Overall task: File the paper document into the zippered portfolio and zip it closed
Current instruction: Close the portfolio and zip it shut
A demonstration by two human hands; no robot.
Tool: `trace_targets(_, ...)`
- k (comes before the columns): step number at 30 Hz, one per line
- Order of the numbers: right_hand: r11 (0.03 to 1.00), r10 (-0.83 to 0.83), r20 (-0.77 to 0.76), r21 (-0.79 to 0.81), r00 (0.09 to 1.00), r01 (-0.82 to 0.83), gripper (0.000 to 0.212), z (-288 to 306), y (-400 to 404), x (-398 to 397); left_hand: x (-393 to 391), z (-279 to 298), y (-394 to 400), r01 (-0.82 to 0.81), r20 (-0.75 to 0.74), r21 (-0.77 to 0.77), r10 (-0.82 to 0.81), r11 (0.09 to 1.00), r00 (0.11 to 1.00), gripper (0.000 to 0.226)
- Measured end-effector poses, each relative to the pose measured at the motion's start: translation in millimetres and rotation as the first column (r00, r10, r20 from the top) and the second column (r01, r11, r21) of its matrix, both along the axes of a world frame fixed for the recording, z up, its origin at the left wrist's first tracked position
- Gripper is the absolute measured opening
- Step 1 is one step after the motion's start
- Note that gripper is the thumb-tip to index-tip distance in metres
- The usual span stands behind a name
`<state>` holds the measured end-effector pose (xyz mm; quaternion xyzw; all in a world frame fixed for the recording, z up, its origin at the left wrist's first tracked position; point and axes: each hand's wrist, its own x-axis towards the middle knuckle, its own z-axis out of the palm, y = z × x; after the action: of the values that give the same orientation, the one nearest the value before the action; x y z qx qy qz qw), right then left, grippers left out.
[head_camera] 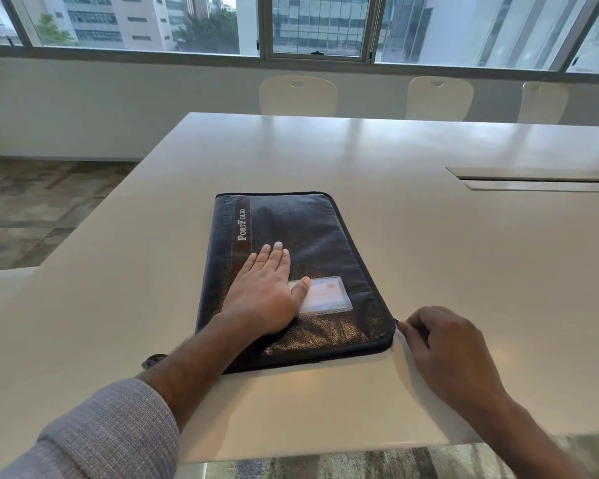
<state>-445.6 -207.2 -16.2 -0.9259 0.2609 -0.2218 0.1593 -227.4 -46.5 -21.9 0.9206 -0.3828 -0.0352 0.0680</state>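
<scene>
Portfolio lay closed on the worktop, no paper visible, so filing seemed done. Left hand pressed flat, fingers spread; right hand pinched the zipper pull at the near corner, zipping apparently unfinished.

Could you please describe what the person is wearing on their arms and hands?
The left arm has a grey ribbed knit sleeve pushed up the forearm. The right arm shows no sleeve. The left hand and right hand are bare, without visible gloves or rings.
</scene>
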Motion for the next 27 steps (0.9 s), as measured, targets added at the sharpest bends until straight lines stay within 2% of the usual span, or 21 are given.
trace_targets(10, 0.999, -0.046, 0.014, 0.017, 0.999, 0.046, 0.021, -2.4, -13.8, 30.0, -0.3, 2.3, 1.6, 0.019, -0.011, 0.023, -0.019, 1.0, 1.0, 0.074)
trace_targets(27, 0.999, 0.034, -0.041, -0.038, 0.999, -0.036, 0.019, 7.5, -38.3, 78.8, -1.2, 4.1, 1.8, 0.022, -0.007, 0.037, -0.022, 0.999, 1.0, 0.074)
